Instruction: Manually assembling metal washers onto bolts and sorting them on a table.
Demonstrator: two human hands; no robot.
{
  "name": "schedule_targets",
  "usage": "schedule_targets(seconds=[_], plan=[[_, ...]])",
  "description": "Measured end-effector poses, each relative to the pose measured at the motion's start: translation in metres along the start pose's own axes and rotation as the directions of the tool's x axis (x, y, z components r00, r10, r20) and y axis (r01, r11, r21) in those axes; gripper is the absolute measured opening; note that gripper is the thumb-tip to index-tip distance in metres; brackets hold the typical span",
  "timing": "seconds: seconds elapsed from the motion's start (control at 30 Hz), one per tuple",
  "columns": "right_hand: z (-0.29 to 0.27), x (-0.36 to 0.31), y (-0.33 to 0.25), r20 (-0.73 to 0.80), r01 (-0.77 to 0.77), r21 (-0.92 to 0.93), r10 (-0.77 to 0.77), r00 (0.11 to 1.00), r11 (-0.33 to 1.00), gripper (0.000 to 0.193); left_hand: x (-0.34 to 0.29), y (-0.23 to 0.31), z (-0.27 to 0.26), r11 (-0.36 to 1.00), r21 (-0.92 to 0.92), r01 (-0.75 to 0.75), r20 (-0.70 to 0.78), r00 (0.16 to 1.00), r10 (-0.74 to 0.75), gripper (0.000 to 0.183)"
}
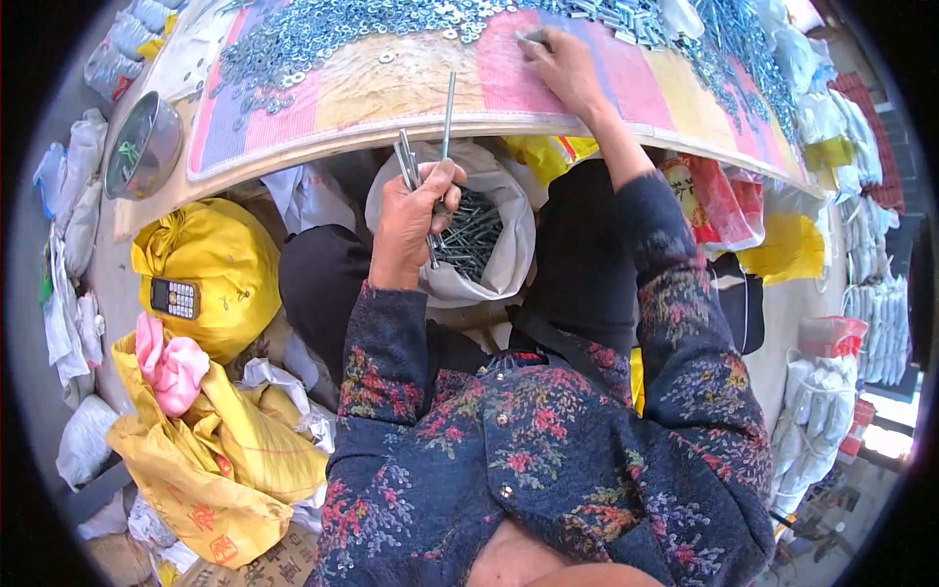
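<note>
My left hand (416,210) is closed around several long thin metal rods (449,117) above a white sack. One of them stands upright between thumb and forefinger; the others lean in the palm. Inside the white sack (509,210), between my knees, lies a heap of similar dark metal rods (468,240). My right hand (562,68) reaches over the striped cloth on the table, fingers pinched at the cloth. Whatever is at its fingertips is too small to name. Loose washers (293,54) spread to its left, and short metal sleeves (621,18) lie just beyond it.
The striped cloth (421,88) covers the table. A bowl (144,147) stands at its left end. At left are a tied yellow bag (220,264) with a keypad phone (175,297) on it and yellow sacking (210,440). Packed clear bags (875,328) are stacked at right.
</note>
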State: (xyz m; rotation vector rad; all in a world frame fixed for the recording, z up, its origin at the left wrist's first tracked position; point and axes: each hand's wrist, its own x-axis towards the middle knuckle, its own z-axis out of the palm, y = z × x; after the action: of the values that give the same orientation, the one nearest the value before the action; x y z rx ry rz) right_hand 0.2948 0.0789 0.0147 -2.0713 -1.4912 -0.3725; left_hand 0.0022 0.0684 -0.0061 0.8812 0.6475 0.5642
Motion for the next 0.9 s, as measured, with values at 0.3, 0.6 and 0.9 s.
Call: schedule_targets(seconds=[0.3,0.6,0.9], plan=[[-0.041,-0.021,-0.046,0.225,-0.193,0.73,0.037,0.974,0.655,0.026,-0.011,0.005,-0.014,0.998,0.059,-0.024,0.057,0.998,0.021,0.022],[-0.029,-0.003,-0.09,0.44,0.017,0.329,-0.169,0.882,0.944,0.031,-0.02,0.002,-0.025,0.995,0.088,-0.044,0.05,0.998,0.04,0.022],[-0.017,-0.002,-0.12,0.65,-0.534,0.728,-0.185,0.737,0.429,0.025,-0.021,0.014,-0.033,0.978,0.108,-0.181,-0.108,0.975,0.193,0.017]])
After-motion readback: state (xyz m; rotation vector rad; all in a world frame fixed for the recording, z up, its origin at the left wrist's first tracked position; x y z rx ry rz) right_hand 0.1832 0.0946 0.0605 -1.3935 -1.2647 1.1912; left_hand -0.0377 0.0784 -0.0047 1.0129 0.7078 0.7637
